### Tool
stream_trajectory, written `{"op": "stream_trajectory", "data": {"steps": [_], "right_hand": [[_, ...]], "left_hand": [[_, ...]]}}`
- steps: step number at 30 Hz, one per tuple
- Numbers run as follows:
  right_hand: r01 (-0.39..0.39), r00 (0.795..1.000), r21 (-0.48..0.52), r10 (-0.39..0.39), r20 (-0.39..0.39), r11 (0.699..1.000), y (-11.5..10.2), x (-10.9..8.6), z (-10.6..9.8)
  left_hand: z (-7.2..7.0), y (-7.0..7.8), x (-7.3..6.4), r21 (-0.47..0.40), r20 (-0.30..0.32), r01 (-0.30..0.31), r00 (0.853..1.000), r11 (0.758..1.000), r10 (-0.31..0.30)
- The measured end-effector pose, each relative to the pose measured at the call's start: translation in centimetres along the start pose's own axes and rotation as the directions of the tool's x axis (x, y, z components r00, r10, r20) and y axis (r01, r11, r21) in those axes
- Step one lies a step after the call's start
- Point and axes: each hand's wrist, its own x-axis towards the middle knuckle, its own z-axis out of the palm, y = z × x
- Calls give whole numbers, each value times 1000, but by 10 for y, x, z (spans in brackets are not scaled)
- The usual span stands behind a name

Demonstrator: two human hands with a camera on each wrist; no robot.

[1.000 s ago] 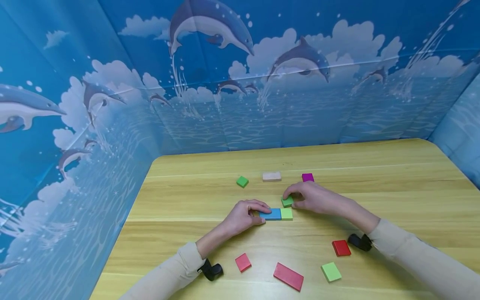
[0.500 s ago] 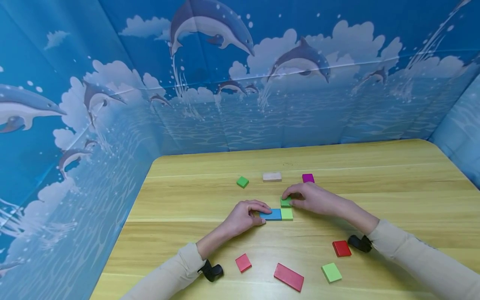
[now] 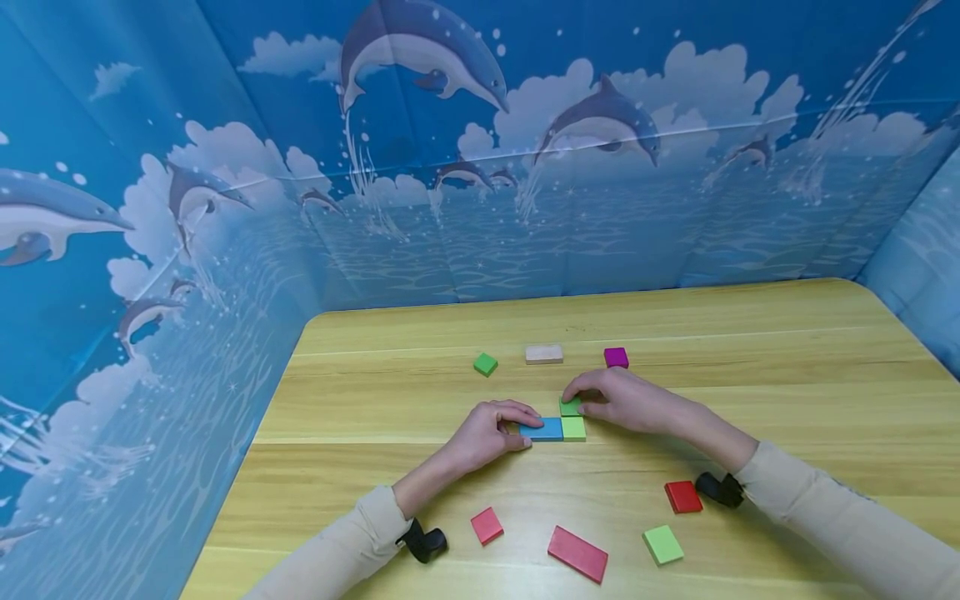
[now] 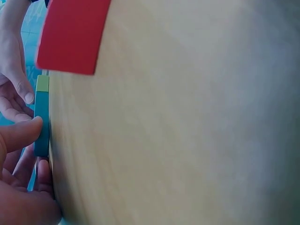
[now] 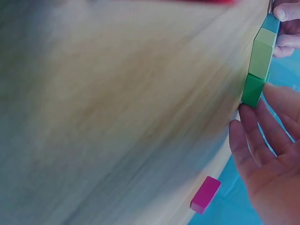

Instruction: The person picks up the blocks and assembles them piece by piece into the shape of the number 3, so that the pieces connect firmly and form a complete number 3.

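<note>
In the head view, my left hand [image 3: 483, 433] pinches the left part of a flat blue block [image 3: 549, 429], thumb on the near side, fingers over the far side. Against the blue block's right end lies a light green square block [image 3: 573, 429]. My right hand [image 3: 622, 400] pinches a darker green square block [image 3: 569, 407] at the far side of the light green one, and partly covers it. The right wrist view has this green block [image 5: 253, 90] up against the light green block [image 5: 262, 54], its edges nearly in line.
Behind the hands lie another green square [image 3: 485, 364], a pale wooden block [image 3: 543, 354] and a purple block [image 3: 617, 357]. On the near side are a pink-red square [image 3: 487, 526], a long red block [image 3: 577, 554], a red square [image 3: 683, 497] and a light green square [image 3: 663, 545].
My right hand has shifted slightly left. The green block in it has turned from askew to straight and sits closer against the light green block. My left hand and the blue block have stayed put.
</note>
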Motion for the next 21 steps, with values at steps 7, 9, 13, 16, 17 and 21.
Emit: {"op": "stream_trajectory", "data": {"steps": [7,9,13,16,17,21], "right_hand": [[-5,1000,3,5,4,1000,-1,0,1],[-3,1000,0,3,5,1000,-1,0,1],[0,1000,-5,0,8,1000,0,-1,1],[5,1000,-1,-5,10,1000,1,-1,1],[7,1000,1,-7,10,1000,1,-1,1],[10,1000,2,-10,7,1000,1,-1,1]], "left_hand": [[0,-2,0,9,5,-5,1000,1000,5],[1,-6,2,14,5,-6,1000,1000,6],[5,-25,8,27,-4,-4,1000,1000,4],[6,-38,12,32,-7,-3,1000,999,3],[6,-40,13,32,-6,-4,1000,999,4],[6,-43,14,25,2,-11,1000,1000,11]]}}
